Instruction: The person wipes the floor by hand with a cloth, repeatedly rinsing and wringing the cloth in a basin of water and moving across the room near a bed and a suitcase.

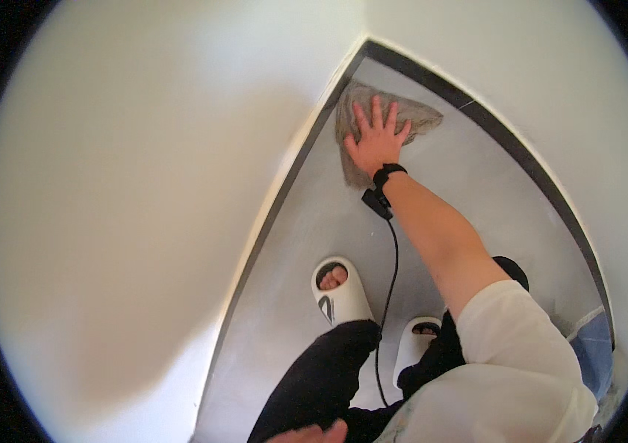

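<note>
My right hand [379, 139] lies flat with its fingers spread on a crumpled grey-brown cloth [426, 117]. The cloth is on the grey floor, close to the corner where two walls meet. Around my right wrist runs a black strap [389, 173] carrying a small black device [377, 203]. A black cable [395, 258] leads from that device back toward my body. At the lower edge, in front of my black trousers, my left hand [310, 434] shows only in part. Its fingers are mostly cut off by the picture's edge, so its grip is hidden.
White walls [144, 184] rise on both sides, with a dark baseboard [506, 133] along the floor [469, 177]. My feet are in white slides [349, 299]. Blue fabric [592, 351] sits at the right by the wall, and a dark rounded object [512, 272] shows behind my arm.
</note>
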Demonstrator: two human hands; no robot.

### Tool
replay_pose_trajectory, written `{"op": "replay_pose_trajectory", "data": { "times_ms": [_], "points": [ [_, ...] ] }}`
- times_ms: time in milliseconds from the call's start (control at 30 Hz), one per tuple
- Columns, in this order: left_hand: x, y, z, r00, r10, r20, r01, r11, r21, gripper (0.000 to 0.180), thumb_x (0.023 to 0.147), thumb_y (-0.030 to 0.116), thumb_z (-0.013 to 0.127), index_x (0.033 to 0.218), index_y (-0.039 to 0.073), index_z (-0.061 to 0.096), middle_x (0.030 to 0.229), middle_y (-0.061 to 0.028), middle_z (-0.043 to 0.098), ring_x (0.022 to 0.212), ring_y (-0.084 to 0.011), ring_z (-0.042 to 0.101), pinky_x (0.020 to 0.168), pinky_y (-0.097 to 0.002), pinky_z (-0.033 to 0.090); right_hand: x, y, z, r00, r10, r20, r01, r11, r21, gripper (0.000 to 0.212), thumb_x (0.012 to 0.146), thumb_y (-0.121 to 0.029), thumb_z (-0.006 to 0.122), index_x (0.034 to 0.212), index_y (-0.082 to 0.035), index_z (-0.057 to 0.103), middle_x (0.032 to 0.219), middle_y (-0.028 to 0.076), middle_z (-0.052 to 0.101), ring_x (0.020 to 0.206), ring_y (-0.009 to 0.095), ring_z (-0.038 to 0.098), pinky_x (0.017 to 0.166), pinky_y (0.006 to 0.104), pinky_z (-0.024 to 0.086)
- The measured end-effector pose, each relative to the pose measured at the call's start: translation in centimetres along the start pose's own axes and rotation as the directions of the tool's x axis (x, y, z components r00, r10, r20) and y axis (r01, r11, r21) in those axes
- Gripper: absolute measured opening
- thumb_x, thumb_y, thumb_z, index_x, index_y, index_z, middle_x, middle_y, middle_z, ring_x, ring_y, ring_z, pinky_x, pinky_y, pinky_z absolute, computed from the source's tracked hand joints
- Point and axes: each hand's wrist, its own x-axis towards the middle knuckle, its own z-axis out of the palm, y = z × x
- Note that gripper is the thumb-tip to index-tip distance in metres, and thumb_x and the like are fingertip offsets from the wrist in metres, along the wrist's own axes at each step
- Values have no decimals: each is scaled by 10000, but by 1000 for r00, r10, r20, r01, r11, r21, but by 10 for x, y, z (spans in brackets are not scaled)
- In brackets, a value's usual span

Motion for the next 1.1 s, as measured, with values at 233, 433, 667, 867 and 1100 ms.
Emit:
{"op": "replay_pose_trajectory", "data": {
  "times_ms": [233,433,667,867,1100],
  "points": [
    [-24,-21,43,987,-86,-138,90,996,22,457,785,-9,581,1234,-3,667,996,-170,712,902,-358,680,814,-433,532,-122,-78,4,821,-472,321,449,881,149,741,899,-527,565,1579,-327,346,1701,86,159,1545,457,64,1117,790,118],
    [-40,-28,92,997,39,-63,-46,993,-110,411,744,25,623,1149,0,687,958,-160,701,862,-353,676,805,-435,540,-93,19,-27,891,-218,398,247,969,-22,785,912,-595,548,1606,-382,249,1719,91,60,1546,482,-20,1124,797,60],
    [-24,-58,132,994,108,14,-105,983,-148,373,789,103,640,1147,4,676,936,-161,693,841,-355,671,777,-436,541,-84,4,-2,986,94,141,-87,995,-53,743,940,-564,508,1606,-324,280,1712,112,96,1532,509,18,1120,795,73],
    [-14,-85,142,967,249,-50,-254,947,-199,368,787,112,644,1132,-15,668,949,-168,681,833,-352,664,767,-445,533,-209,-98,34,790,-579,202,541,813,213,767,890,-528,570,1583,-285,348,1692,91,191,1541,456,89,1127,769,102],
    [-32,-123,116,936,341,-83,-351,916,-195,394,770,129,656,1134,-22,665,927,-150,672,854,-334,666,807,-436,530,-182,-24,-14,810,-482,335,501,865,35,782,851,-525,609,1573,-380,347,1697,77,183,1543,448,102,1115,779,114]
  ]
}}
